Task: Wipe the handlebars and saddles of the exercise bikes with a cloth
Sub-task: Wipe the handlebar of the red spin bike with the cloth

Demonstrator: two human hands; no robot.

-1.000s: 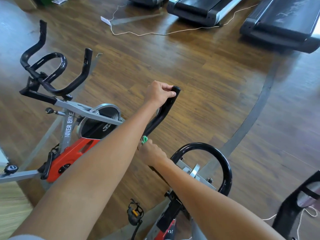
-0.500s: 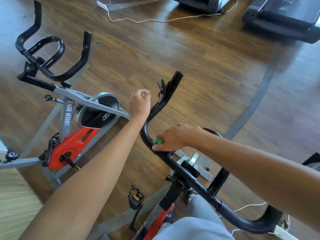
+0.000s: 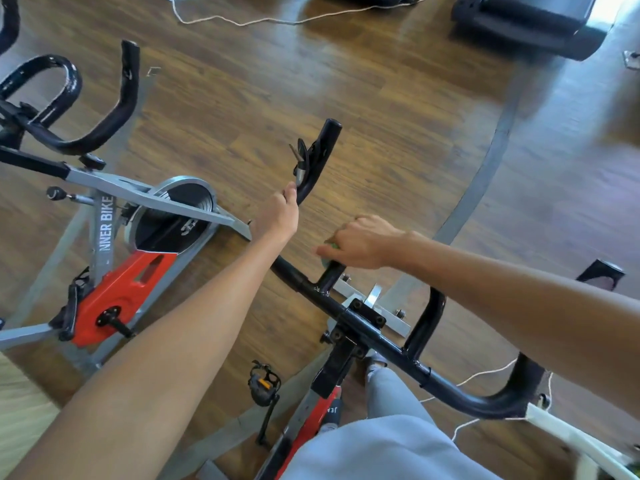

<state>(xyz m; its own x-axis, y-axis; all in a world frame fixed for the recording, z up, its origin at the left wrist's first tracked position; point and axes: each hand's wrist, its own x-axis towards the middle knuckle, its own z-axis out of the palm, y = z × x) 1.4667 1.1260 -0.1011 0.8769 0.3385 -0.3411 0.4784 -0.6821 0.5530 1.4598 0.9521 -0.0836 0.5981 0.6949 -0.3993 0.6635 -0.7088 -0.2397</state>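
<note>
Handlebar (image 3: 363,327): black painted metal tube, glossy, smooth; weld joints visible at centre clamp. Clamp bolts look like bare metal.
Cloth (image 3: 327,259): green, soft, mostly hidden under right hand (image 3: 363,242); texture can't tell.
Second bike (image 3: 114,258): frame grey painted metal, satin; cover red, glossy, prob. plastic; flywheel w/ bright metal rim, dark face.
Floor (image 3: 381,98): brown wood-look planks, smooth, semi-gloss w/ light reflections; inlaid grey strip, matt.
Cord (image 3: 277,20): white, thin.
Trousers (image 3: 381,452): light grey cloth, matt.
</note>
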